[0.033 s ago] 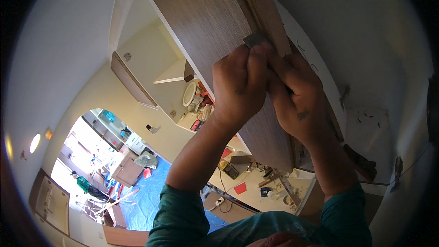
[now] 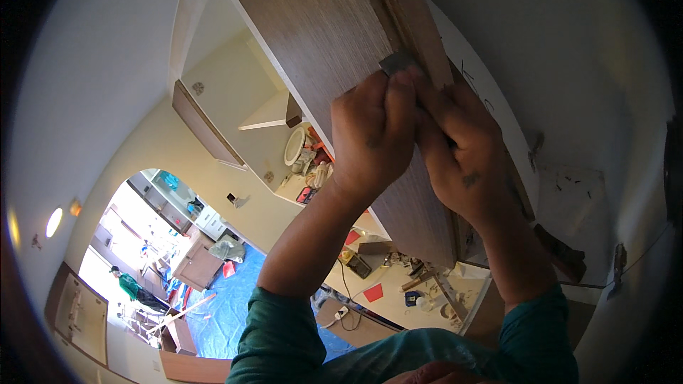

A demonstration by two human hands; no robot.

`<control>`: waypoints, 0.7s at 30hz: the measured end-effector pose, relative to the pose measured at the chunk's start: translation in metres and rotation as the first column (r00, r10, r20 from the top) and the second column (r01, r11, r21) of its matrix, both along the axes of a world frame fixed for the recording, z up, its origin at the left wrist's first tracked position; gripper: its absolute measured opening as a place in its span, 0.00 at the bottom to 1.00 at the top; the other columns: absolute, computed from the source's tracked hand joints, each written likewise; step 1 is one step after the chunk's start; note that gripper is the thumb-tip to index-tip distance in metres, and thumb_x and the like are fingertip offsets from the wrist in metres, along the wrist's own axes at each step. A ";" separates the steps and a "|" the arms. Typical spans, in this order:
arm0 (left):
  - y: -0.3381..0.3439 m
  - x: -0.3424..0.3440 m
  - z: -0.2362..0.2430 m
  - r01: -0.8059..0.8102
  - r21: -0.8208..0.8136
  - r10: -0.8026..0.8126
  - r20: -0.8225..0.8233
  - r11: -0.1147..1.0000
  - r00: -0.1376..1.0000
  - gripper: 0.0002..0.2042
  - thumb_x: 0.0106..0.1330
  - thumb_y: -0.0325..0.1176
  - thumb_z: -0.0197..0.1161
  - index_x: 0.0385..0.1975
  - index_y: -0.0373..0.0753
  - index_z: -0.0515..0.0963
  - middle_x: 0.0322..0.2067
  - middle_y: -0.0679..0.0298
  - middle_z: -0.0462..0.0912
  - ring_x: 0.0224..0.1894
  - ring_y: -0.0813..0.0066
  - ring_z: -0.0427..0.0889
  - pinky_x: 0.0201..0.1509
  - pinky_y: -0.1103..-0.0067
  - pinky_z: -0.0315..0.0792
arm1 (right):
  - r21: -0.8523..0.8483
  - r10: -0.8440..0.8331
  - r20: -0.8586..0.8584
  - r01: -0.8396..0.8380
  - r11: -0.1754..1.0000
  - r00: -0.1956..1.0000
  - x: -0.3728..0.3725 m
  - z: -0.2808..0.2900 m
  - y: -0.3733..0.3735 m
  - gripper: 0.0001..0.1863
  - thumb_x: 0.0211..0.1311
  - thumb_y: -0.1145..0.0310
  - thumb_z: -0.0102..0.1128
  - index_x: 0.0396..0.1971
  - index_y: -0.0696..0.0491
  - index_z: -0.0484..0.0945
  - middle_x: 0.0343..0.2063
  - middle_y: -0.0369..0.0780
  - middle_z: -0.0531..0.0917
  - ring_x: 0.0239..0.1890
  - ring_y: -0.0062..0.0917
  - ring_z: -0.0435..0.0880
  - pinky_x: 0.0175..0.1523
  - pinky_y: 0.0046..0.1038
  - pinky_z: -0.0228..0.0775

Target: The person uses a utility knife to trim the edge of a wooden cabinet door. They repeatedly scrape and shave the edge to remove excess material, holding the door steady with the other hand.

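Both my hands are raised together against a brown wood-grain cabinet panel (image 2: pixel 313 28). My left hand (image 2: pixel 373 128) is closed, its thumb and fingertips pressed on a small dark grey flat piece (image 2: pixel 395 64). My right hand (image 2: pixel 462 146) closes on the same piece from the other side, its fingers next to the left thumb. The piece lies at the panel's long edge, beside a brown wooden strip (image 2: pixel 413 14). Most of it is hidden under my fingers, so its kind cannot be made out.
An open cabinet shelf (image 2: pixel 270 114) is at left, with a round white lid (image 2: pixel 295 146) and clutter. Below lies a littered worktop (image 2: pixel 398 291) with a red sheet (image 2: pixel 373 292). A person (image 2: pixel 131 284) stands beyond the archway, near a blue floor sheet (image 2: pixel 228 313).
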State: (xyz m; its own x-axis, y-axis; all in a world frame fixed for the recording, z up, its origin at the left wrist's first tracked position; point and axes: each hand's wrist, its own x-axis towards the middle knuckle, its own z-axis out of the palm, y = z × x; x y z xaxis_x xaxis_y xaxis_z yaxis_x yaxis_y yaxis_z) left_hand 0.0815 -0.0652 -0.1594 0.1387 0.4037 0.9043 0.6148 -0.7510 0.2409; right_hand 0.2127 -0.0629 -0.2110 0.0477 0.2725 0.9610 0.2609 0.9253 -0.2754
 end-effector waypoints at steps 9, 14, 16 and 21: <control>-0.005 0.003 0.001 -0.004 -0.079 0.009 0.062 0.997 0.998 0.14 0.69 0.32 0.57 0.21 0.30 0.73 0.17 0.46 0.75 0.20 0.49 0.80 0.25 0.66 0.71 | 0.049 -0.005 -0.053 0.008 0.999 0.999 -0.006 -0.003 0.005 0.20 0.64 0.75 0.61 0.56 0.59 0.77 0.34 0.46 0.77 0.31 0.32 0.81 0.34 0.30 0.73; -0.001 0.002 0.008 -0.010 0.064 0.011 -0.026 0.998 1.000 0.15 0.68 0.33 0.57 0.20 0.30 0.72 0.16 0.45 0.75 0.21 0.46 0.80 0.25 0.66 0.72 | 0.076 -0.030 -0.038 0.033 0.997 0.999 -0.006 0.001 0.008 0.20 0.64 0.76 0.61 0.56 0.59 0.78 0.34 0.46 0.77 0.30 0.31 0.81 0.34 0.29 0.72; -0.002 0.002 0.007 -0.022 0.050 0.023 -0.015 0.999 1.000 0.15 0.68 0.33 0.57 0.20 0.30 0.72 0.16 0.45 0.75 0.21 0.46 0.80 0.25 0.65 0.72 | 0.063 -0.028 -0.044 0.030 0.998 0.999 -0.007 0.000 0.006 0.20 0.64 0.76 0.61 0.56 0.59 0.78 0.33 0.45 0.77 0.30 0.30 0.81 0.34 0.29 0.72; -0.008 0.004 0.012 -0.039 -0.022 0.039 0.006 0.999 0.999 0.16 0.68 0.34 0.57 0.20 0.30 0.72 0.17 0.44 0.75 0.22 0.45 0.80 0.25 0.65 0.72 | 0.022 -0.010 -0.037 0.011 1.000 0.999 -0.006 -0.001 0.006 0.21 0.64 0.76 0.61 0.57 0.59 0.77 0.33 0.45 0.77 0.30 0.30 0.81 0.33 0.28 0.71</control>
State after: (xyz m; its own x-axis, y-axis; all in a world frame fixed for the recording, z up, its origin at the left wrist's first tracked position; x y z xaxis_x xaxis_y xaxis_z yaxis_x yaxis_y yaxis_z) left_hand 0.0859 -0.0731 -0.1471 0.1166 0.4281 0.8962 0.6417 -0.7211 0.2611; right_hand 0.2064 -0.0566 -0.2118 0.0856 0.2502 0.9644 0.2605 0.9287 -0.2640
